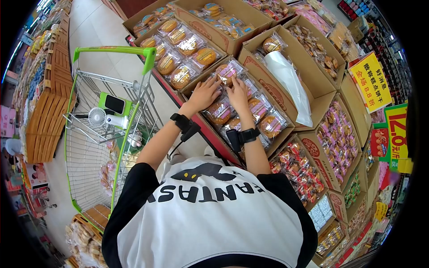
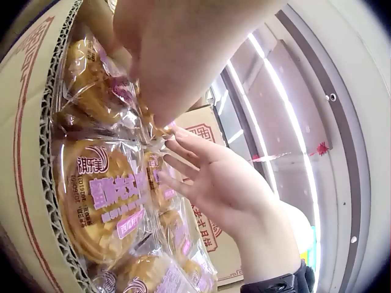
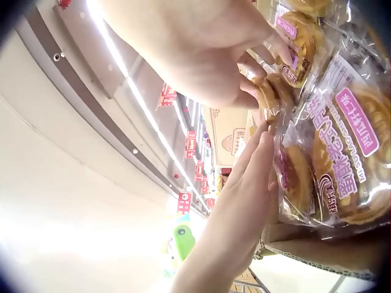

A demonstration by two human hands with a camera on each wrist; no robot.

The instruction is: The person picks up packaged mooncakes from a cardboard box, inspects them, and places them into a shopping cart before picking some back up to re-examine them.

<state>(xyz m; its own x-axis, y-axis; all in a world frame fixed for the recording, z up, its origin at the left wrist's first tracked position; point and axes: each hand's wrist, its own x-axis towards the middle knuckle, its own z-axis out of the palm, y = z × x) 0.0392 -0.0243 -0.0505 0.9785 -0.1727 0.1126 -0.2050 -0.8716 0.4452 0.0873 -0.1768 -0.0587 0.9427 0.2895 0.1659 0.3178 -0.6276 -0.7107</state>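
In the head view, my left hand (image 1: 204, 94) and right hand (image 1: 238, 94) reach into a cardboard box of round pastries in clear wrappers with pink-purple labels. Both hands touch the packs around one wrapped pastry (image 1: 225, 71) at the box's far end. The left fingers lie nearly straight along its left side. The right wrist view has my right hand (image 3: 201, 55) with fingertips on a pastry pack (image 3: 296, 43), and my left hand (image 3: 238, 213) straight beside the packs. Spread fingers of my right hand (image 2: 226, 183) show in the left wrist view; the left fingertips are partly hidden there.
A green-framed shopping cart (image 1: 152, 56) holding a small white fan (image 1: 97, 117) and a phone (image 1: 115, 104) stands at the left. Boxes of wrapped pastries surround the hands. A white plastic bag (image 1: 288, 82) lies in the box to the right. Yellow sign (image 1: 371, 81) beyond.
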